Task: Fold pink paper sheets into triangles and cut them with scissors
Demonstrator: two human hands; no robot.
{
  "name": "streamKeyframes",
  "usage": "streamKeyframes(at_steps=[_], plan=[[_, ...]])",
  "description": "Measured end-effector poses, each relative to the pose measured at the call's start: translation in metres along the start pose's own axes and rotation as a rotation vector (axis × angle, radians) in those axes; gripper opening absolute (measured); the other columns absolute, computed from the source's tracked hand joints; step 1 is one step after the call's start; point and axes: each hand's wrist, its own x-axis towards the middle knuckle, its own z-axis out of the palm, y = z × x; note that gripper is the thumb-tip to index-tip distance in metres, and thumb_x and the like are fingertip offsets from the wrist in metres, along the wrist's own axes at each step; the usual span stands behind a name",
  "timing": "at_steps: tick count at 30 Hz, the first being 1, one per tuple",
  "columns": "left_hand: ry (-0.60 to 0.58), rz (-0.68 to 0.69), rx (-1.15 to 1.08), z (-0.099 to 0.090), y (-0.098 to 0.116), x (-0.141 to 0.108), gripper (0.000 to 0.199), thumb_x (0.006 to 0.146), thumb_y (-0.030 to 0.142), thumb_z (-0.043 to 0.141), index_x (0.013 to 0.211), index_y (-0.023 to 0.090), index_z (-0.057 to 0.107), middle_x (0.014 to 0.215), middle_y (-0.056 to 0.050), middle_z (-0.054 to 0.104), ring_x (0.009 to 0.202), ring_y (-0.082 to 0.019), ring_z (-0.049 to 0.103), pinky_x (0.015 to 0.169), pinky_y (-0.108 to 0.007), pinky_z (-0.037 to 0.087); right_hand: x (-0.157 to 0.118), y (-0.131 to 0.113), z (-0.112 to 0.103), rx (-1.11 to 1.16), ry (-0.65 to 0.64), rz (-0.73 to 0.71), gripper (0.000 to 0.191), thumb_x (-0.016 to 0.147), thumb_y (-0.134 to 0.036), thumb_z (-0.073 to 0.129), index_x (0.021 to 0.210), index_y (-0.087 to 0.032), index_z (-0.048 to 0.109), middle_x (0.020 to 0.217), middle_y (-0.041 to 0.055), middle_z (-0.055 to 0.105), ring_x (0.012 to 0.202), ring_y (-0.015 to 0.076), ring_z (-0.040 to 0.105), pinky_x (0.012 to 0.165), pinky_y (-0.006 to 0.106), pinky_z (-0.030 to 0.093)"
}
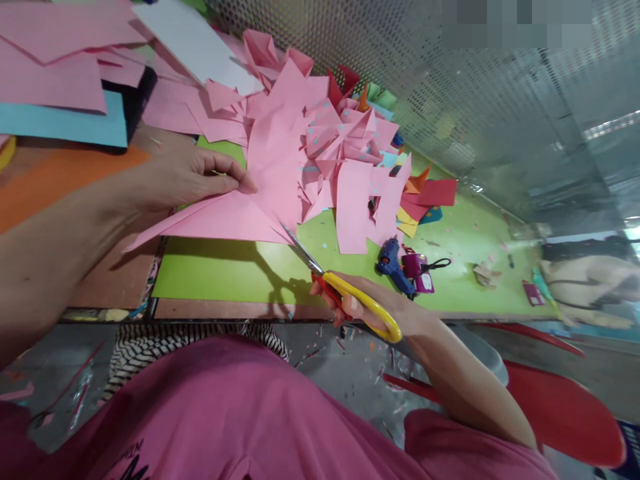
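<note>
A large pink paper sheet (pixel 277 160) is pinched in my left hand (pixel 215 175), its lower flap folded out toward the left above the green table sheet (pixel 210 267). My right hand (pixel 345 300) grips scissors (pixel 367 307) with yellow and red handles. The scissor blades point up and left, and their tip meets the pink sheet near its lower edge. Cut and folded pink pieces (pixel 345 133) are heaped just beyond the sheet. A narrow pink strip (pixel 353 207) lies to the right of it.
A blue glue gun (pixel 395 267) and a magenta box (pixel 419 272) lie right of the scissors. Pink, white and blue sheets (pixel 65 123) are piled at the left. A perforated metal panel (pixel 350 40) borders the table's far side. A red chair (pixel 565 413) stands at the lower right.
</note>
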Motion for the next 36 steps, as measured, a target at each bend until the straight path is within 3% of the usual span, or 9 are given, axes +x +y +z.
streamKeyframes(at_steps=[8, 21, 28, 36], plan=[[-0.015, -0.022, 0.019, -0.001, 0.005, -0.003, 0.038, 0.087, 0.042, 0.060, 0.108, 0.015, 0.075, 0.114, -0.005, 0.077, 0.105, -0.021, 0.062, 0.103, -0.039, 0.046, 0.000, -0.003, -0.003, 0.068, -0.055, 0.026, 0.079, 0.081, -0.090, 0.049, 0.113, -0.018, 0.059, 0.086, 0.0010, 0.057, 0.068, 0.0137, 0.060, 0.061, 0.028, 0.052], [-0.018, -0.041, 0.003, 0.000, 0.008, -0.004, 0.039, 0.085, 0.046, 0.061, 0.107, 0.017, 0.075, 0.114, -0.005, 0.077, 0.107, -0.023, 0.064, 0.104, -0.042, 0.047, -0.004, -0.008, 0.003, 0.156, 0.025, 0.064, 0.070, 0.077, -0.083, 0.063, 0.105, -0.019, 0.062, 0.077, -0.0016, 0.054, 0.061, 0.0108, 0.052, 0.059, 0.026, 0.056], [0.000, -0.044, -0.004, 0.001, 0.010, -0.005, 0.037, 0.083, 0.044, 0.061, 0.105, 0.018, 0.076, 0.113, -0.004, 0.078, 0.110, -0.024, 0.065, 0.104, -0.041, 0.047, -0.002, -0.004, 0.003, 0.195, 0.022, 0.129, 0.051, 0.083, -0.065, 0.070, 0.101, -0.018, 0.061, 0.073, -0.0041, 0.052, 0.056, 0.0090, 0.051, 0.056, 0.025, 0.056], [-0.080, -0.008, -0.018, 0.003, 0.004, -0.003, 0.037, 0.088, 0.043, 0.061, 0.109, 0.017, 0.077, 0.114, -0.006, 0.077, 0.109, -0.023, 0.065, 0.106, -0.042, 0.047, 0.000, -0.009, 0.006, 0.160, 0.024, 0.049, 0.076, 0.076, -0.086, 0.062, 0.107, -0.017, 0.060, 0.077, -0.0025, 0.051, 0.063, 0.0092, 0.048, 0.058, 0.024, 0.054]])
